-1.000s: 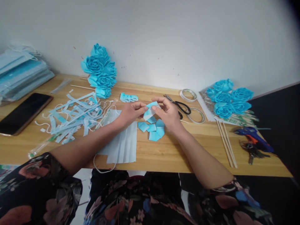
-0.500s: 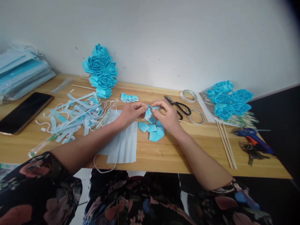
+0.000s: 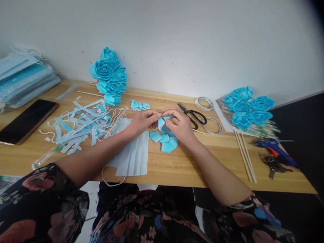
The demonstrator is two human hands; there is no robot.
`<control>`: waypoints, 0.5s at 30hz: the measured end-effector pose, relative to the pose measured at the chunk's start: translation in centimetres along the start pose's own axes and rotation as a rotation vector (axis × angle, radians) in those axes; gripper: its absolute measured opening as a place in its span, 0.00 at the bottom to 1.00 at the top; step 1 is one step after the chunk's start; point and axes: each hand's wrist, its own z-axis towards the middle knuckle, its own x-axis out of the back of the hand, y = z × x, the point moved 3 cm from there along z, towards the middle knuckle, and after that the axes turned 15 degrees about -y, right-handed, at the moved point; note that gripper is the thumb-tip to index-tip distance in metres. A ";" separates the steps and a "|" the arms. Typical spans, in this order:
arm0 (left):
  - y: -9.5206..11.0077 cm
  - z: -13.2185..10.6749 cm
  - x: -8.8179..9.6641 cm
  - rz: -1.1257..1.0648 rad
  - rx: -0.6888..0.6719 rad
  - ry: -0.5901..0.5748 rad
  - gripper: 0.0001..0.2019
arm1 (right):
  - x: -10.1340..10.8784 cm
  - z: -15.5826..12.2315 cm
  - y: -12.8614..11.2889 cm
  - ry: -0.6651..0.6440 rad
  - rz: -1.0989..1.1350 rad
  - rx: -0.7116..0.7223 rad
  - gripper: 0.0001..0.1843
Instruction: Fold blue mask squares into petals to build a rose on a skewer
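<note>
Blue piece (image 3: 161,126): head view; pinched between both hands over the table (image 3: 187,172), its upper edge bunched, seemingly mid-shaping.
Left hand (image 3: 144,123): thumb and fingers gripping the piece's left edge.
Right hand (image 3: 179,123): thumb and fingers gripping its right side.
Curled pieces (image 3: 139,105): a short row behind the hands, apparently already shaped.
Loose pieces (image 3: 167,147): several, just nearer the wearer, flat and seemingly still to shape.
Left flowers (image 3: 108,72), right flowers (image 3: 249,106): look finished.

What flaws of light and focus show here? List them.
Head view: darkness cuts the top right corner; head view: the wall looks paler mid-frame than at far left; head view: the keys look soft, as does the held piece.
</note>
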 end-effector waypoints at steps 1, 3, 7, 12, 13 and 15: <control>0.0 0.0 0.0 -0.003 0.000 0.002 0.20 | 0.0 0.0 0.0 -0.005 0.005 0.000 0.13; -0.1 0.1 0.0 -0.011 0.003 0.009 0.21 | 0.0 0.0 -0.1 -0.020 0.019 0.000 0.14; -0.2 0.0 0.0 -0.024 0.026 0.009 0.21 | -0.1 0.1 -0.2 -0.054 0.041 -0.017 0.14; -0.2 0.0 0.3 -0.009 0.025 0.032 0.19 | 0.0 -0.1 -0.5 -0.089 0.044 -0.044 0.11; -0.2 0.0 0.4 -0.012 0.013 0.046 0.18 | 0.0 -0.1 -0.6 -0.104 0.061 -0.047 0.10; -0.1 0.0 0.5 -0.018 -0.014 0.077 0.17 | 0.1 -0.3 -0.8 -0.119 0.133 -0.052 0.13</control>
